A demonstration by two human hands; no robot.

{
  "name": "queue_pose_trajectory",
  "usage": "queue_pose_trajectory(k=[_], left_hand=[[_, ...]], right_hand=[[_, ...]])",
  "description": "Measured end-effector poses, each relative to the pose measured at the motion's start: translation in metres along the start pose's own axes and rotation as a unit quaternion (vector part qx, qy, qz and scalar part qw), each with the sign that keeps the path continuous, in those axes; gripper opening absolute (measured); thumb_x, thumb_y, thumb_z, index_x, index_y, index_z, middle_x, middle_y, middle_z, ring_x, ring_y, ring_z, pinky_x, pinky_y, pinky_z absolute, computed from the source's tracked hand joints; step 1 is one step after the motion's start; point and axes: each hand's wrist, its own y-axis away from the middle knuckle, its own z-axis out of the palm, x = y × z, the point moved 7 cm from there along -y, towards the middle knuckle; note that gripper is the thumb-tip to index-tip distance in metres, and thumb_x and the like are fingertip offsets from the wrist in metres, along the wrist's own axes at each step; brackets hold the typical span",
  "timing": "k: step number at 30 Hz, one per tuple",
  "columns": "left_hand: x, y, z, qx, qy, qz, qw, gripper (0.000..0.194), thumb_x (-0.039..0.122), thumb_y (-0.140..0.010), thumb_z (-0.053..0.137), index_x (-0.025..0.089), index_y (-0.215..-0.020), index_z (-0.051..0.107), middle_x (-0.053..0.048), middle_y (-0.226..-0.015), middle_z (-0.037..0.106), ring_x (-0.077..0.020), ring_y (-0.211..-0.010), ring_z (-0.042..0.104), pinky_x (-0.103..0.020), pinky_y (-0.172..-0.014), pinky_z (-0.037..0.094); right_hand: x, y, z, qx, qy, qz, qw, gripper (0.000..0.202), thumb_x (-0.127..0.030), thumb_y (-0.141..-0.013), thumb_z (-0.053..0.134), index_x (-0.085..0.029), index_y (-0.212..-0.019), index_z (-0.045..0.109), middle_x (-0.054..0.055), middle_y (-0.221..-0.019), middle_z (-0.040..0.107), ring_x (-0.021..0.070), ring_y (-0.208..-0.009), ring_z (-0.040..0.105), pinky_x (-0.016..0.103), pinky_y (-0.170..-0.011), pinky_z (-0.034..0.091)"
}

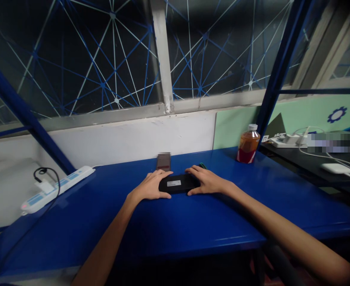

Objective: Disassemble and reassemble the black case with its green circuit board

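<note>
A flat black box-like object with a white label (174,183) is in front of me at the blue table (127,226); its exact kind is unclear. My left hand (151,185) grips its left end, with the thumb along the near edge and the fingers over the far edge. At the opposite end, my right hand (207,181) grips it in the same way. Just beyond the left fingers stands a dark phone-like rectangle (163,162), partly pixelated. Behind my right fingers a small green-and-black item (203,165) peeks out, mostly hidden.
On the left lies a white power strip (60,188) with a black cable (48,204) plugged in. A bottle of reddish-orange drink (248,143) stands at the back right. Farther right, a black table (306,161) holds white cables and a white charger (336,169). Blue metal posts (278,63) flank the table.
</note>
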Motion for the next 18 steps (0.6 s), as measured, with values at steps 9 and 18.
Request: queue_pose_trajectory(k=[9,18], left_hand=[[0.0029,-0.0035,0.0022,0.012,-0.016,0.013,1.000,0.076,0.051,-0.073,0.071,0.034,-0.140,0.040,-0.006,-0.132,0.050,-0.0310,-0.120,0.046,-0.046,-0.101,0.032],[0.0030,-0.0033,0.0032,0.010,-0.004,0.021,1.000,0.071,0.048,-0.073,0.072,0.033,-0.137,0.045,-0.007,-0.129,0.053,-0.0314,-0.117,0.049,-0.042,-0.095,0.039]], right_hand=[[0.0025,0.0001,0.0059,-0.010,0.018,-0.004,1.000,0.083,-0.063,-0.074,0.064,-0.012,-0.137,0.043,0.020,-0.125,0.054,0.0329,-0.113,0.054,0.046,-0.094,0.045],[0.0009,-0.0016,0.0052,-0.015,0.023,-0.014,1.000,0.081,-0.067,-0.072,0.064,-0.014,-0.131,0.048,0.017,-0.116,0.058,0.0306,-0.106,0.057,0.043,-0.089,0.048]])
